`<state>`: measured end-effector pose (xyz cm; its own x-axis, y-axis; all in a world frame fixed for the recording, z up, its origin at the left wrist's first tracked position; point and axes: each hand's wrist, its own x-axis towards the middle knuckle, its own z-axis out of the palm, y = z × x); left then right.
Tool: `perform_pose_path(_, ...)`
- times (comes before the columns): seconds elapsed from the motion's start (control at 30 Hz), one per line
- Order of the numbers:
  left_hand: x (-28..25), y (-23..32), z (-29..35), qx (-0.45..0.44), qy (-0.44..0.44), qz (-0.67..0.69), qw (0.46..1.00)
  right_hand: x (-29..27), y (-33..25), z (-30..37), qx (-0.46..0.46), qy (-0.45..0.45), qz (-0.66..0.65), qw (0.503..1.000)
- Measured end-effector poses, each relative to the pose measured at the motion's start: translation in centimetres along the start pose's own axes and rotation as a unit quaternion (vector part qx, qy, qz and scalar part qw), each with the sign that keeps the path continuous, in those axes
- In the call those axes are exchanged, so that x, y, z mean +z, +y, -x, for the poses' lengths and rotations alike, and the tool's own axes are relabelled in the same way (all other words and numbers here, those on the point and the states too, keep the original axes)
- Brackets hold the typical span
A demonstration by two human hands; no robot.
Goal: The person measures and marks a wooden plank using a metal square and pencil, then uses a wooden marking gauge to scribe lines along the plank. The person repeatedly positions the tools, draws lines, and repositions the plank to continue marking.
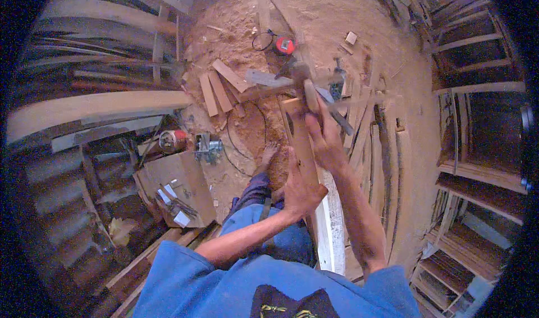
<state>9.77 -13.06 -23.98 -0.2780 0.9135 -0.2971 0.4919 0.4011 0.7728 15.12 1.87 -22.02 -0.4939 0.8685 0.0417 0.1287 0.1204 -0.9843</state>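
My left hand (303, 190) is closed around a narrow wooden board (303, 149), with the thumb lying along its left edge. The board slants away from my body, and a dark slot or mark shows near its far end. Over that far end, my right hand (327, 141) is closed on a blurred tool with a pale wooden handle (310, 96). The tool's dark far part is smeared by motion, so its kind is unclear. Beneath my forearms runs a white-faced beam (331, 228).
Sawdust covers the ground. Short wooden slats (216, 90), a red round tool (284, 46) and a grey metal-looking strip (266, 79) lie ahead. Long planks (387, 166) lie to the right. On the left stands a cardboard box (182, 175) near a red-and-silver can (173, 141).
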Motion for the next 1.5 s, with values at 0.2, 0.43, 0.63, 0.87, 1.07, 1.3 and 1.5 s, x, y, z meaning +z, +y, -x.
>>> perform_pose_path(0.2,-0.5,0.9,-0.5,0.084,0.021,-0.117,0.989,0.3,-3.1,5.2,0.059,0.005,0.054,0.997)
perform_pose_path(0.43,-1.2,0.7,-0.2,0.072,-0.005,-0.054,0.996,0.1,-1.7,0.6,0.11,-0.002,0.023,0.994)
perform_pose_path(0.63,0.3,-0.9,0.0,0.068,-0.013,-0.075,0.995,1.2,-4.5,3.9,0.074,0.065,0.049,0.994)
perform_pose_path(0.87,0.3,-0.4,-0.4,0.097,0.0,-0.111,0.989,0.7,-3.5,-0.9,0.078,0.051,0.102,0.99)
perform_pose_path(1.07,-0.6,0.5,0.3,0.042,0.008,0.033,0.999,1.2,-2.1,2.7,0.113,0.069,0.036,0.991)
perform_pose_path(1.3,-0.1,-1.1,0.5,0.019,-0.003,0.14,0.99,0.6,-1.4,-2.5,0.064,0.122,0.015,0.99)
perform_pose_path(1.5,-4.1,-2.5,-2.8,0.109,-0.096,0.072,0.987,-2.7,-6.8,10.5,0.163,0.427,-0.228,0.86)
